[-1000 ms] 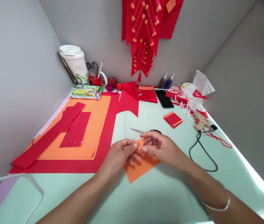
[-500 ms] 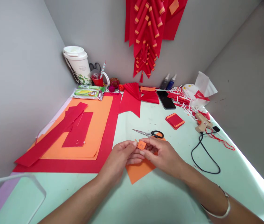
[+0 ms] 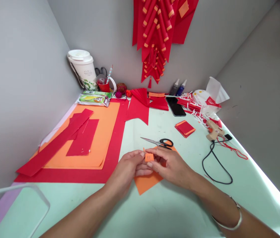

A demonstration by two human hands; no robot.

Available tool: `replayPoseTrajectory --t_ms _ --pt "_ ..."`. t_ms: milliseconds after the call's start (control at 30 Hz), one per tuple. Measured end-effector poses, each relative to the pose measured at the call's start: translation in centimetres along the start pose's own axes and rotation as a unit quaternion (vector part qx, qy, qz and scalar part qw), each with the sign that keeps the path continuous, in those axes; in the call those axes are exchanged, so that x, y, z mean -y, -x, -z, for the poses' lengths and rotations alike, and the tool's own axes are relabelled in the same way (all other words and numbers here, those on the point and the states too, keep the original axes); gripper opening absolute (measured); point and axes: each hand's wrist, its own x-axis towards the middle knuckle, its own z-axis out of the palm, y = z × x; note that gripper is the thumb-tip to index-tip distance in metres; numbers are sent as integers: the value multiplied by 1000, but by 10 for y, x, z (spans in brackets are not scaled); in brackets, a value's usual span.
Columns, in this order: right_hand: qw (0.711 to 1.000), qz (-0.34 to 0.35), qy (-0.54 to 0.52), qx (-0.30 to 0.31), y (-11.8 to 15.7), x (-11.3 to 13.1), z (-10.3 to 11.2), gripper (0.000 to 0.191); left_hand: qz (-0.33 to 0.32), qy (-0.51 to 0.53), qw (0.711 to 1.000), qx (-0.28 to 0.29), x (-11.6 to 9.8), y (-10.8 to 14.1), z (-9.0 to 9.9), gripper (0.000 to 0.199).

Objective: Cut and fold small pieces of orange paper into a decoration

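Observation:
A small orange paper piece (image 3: pixel 149 157) with faint marks on it is held between both hands at the middle of the table. My left hand (image 3: pixel 130 165) is closed, its thumb and fingers pinching the paper's left side, where a thin orange sliver sticks up. From the right, my right hand (image 3: pixel 171 163) pinches the same piece between thumb and fingers. Beneath the hands lies a larger orange sheet (image 3: pixel 145 185), partly hidden by them. Just beyond, scissors (image 3: pixel 156 142) with black handles rest with their blades pointing left.
At left, red strips (image 3: pixel 55 145) lie on orange sheets (image 3: pixel 106 132) over red card (image 3: pixel 80 177). A stack of red and orange squares (image 3: pixel 185 128), a phone (image 3: pixel 176 106) and a corded glue gun (image 3: pixel 213 130) are at right. A white cup (image 3: pixel 83 69) stands at the back left.
The small orange paper has tilted slightly and turned a little in my fingers. Both hands stay in nearly the same place, still pinching it.

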Motion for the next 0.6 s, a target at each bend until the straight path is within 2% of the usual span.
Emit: replayPoseTrajectory --t_ms 233,367,600 --pt "999 3 -16 -30 0 2 1 40 -6 20 1000 22 -3 1 1 8" --pt "997 -5 -59 -55 1 0 1 39 -19 -13 999 30 -3 1 4 10" --pt "987 -58 -128 -79 1 -3 -2 28 -15 -81 996 22 1 0 1 14"
